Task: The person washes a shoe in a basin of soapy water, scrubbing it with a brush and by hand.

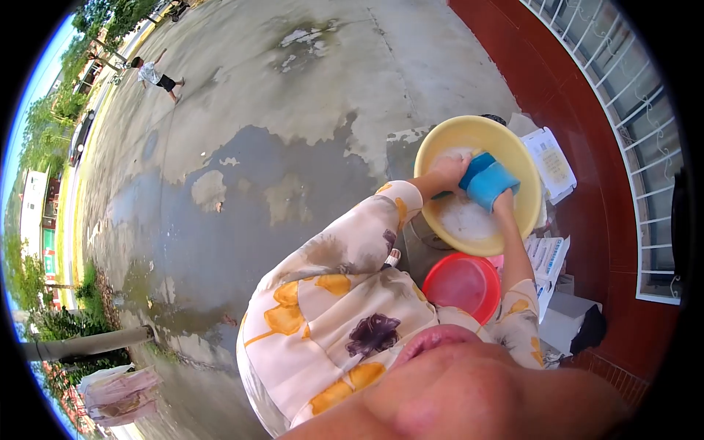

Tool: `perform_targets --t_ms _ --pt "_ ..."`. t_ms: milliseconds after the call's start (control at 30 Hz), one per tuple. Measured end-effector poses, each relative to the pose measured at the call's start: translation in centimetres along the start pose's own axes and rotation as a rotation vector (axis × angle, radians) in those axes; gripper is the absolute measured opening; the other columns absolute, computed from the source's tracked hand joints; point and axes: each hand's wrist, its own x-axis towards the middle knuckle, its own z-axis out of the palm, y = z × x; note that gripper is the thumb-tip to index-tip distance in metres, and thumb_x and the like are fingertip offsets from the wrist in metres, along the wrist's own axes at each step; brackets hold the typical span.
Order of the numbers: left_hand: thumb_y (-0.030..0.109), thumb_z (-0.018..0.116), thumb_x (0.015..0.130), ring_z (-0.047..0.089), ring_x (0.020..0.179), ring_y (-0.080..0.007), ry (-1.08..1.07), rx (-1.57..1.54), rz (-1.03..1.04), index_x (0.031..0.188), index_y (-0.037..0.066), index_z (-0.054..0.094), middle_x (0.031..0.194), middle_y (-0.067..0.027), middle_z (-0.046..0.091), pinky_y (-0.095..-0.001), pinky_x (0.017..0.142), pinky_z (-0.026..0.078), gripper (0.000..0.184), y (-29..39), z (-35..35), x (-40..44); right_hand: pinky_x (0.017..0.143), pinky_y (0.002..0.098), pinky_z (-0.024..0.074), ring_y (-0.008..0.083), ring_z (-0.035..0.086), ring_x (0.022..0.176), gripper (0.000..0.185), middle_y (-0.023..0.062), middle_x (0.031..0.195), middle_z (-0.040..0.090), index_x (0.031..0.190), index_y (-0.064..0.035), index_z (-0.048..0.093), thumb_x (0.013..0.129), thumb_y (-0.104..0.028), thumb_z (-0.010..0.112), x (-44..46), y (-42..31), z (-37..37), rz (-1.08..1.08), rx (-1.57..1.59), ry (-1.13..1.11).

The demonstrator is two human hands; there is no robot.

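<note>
A wet-looking blue cloth (493, 185), darker along one side, is held over the yellow basin (529, 158). My left hand (452, 172) grips its darker edge with curled fingers. From the lower side, my right hand (504, 202) is against the lighter part, its fingers partly hidden by the fabric. White suds (469, 220) cover the water below both hands. Close to my right forearm stands a red basin (433, 287), which holds cloudy liquid.
White boxes (548, 165) and printed packaging (546, 257) lie beside the basins, along a dark red wall base (587, 132). A barred window (645, 154) is at the right. Wet concrete (257, 169) spreads leftward, where a person (154, 75) is walking. Laundry (121, 396) hangs at lower left.
</note>
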Motion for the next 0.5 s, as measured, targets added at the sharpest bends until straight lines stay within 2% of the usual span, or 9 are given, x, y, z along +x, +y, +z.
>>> perform_targets --t_ms 33,67,100,167,300,367,400,500 --pt "0.029 0.085 0.056 0.061 0.095 -0.0347 -0.011 0.005 -0.025 0.132 0.004 0.031 0.109 -0.0185 0.057 -0.0427 0.078 0.050 0.097 0.4 -1.1 -0.4 0.094 0.0351 0.0409 0.0276 0.050 0.117 0.070 0.0200 0.130 0.050 0.132 0.0045 0.042 0.083 -0.041 0.062 1.4 2.1 1.6 -0.136 0.023 0.076" --pt "0.029 0.085 0.056 0.061 0.095 -0.0347 -0.001 0.005 -0.043 0.132 0.004 0.031 0.109 -0.0185 0.057 -0.0427 0.078 0.050 0.097 -0.1 -0.9 -0.1 0.090 0.0339 0.0434 0.0239 0.052 0.113 0.073 0.0173 0.130 0.049 0.135 0.0047 0.038 0.083 -0.041 0.063 2.0 2.1 2.5 -0.279 0.047 0.153" --pt "0.028 0.085 0.055 0.061 0.094 -0.0349 0.021 0.004 -0.056 0.133 0.003 0.030 0.108 -0.0185 0.057 -0.0426 0.078 0.050 0.098 -0.4 -0.6 0.3 0.090 0.0339 0.0434 0.0239 0.052 0.113 0.073 0.0173 0.130 0.049 0.135 0.0047 0.038 0.083 -0.041 0.063 2.8 2.0 2.8 -0.291 0.044 0.137" --pt "0.026 0.086 0.053 0.061 0.093 -0.0350 0.051 0.002 -0.029 0.134 0.003 0.028 0.106 -0.0182 0.056 -0.0423 0.077 0.050 0.102 -0.9 0.7 -0.1 0.100 0.0349 0.0363 0.0287 0.045 0.123 0.071 0.0196 0.132 0.049 0.133 0.0042 0.041 0.083 -0.042 0.062 0.7 1.6 3.2 -0.234 0.185 0.028" --pt "0.026 0.085 0.054 0.060 0.094 -0.0362 0.010 -0.027 -0.053 0.136 0.003 0.026 0.105 -0.0205 0.056 -0.0443 0.076 0.050 0.104 -0.2 -0.4 -0.6 0.098 0.0348 0.0374 0.0280 0.048 0.119 0.068 0.0201 0.128 0.051 0.130 0.0051 0.044 0.083 -0.040 0.062 -3.0 0.1 1.1 -0.133 0.139 -0.033" --pt "0.028 0.085 0.054 0.060 0.094 -0.0364 -0.003 -0.038 -0.045 0.138 0.003 0.024 0.107 -0.0203 0.055 -0.0437 0.077 0.050 0.107 -0.3 -0.2 -0.4 0.092 0.0357 0.0418 0.0274 0.054 0.111 0.065 0.0202 0.124 0.055 0.128 0.0057 0.047 0.084 -0.040 0.061 -2.7 0.8 -0.6 0.009 -0.033 -0.131" --pt "0.028 0.085 0.054 0.060 0.094 -0.0364 -0.007 -0.041 -0.046 0.138 0.003 0.024 0.107 -0.0203 0.055 -0.0437 0.077 0.050 0.107 -0.1 0.1 -0.2 0.092 0.0357 0.0418 0.0274 0.054 0.111 0.065 0.0202 0.124 0.055 0.128 0.0057 0.047 0.084 -0.040 0.061 -1.9 0.9 -1.1 0.013 -0.033 -0.133" --pt "0.028 0.085 0.054 0.060 0.095 -0.0359 -0.016 -0.034 -0.058 0.139 0.004 0.024 0.108 -0.0196 0.055 -0.0433 0.079 0.050 0.107 0.2 0.3 0.0 0.079 0.0347 0.0478 0.0268 0.060 0.099 0.066 0.0202 0.116 0.059 0.125 0.0057 0.049 0.081 -0.041 0.063 0.6 0.8 -0.4 -0.100 0.015 0.066"
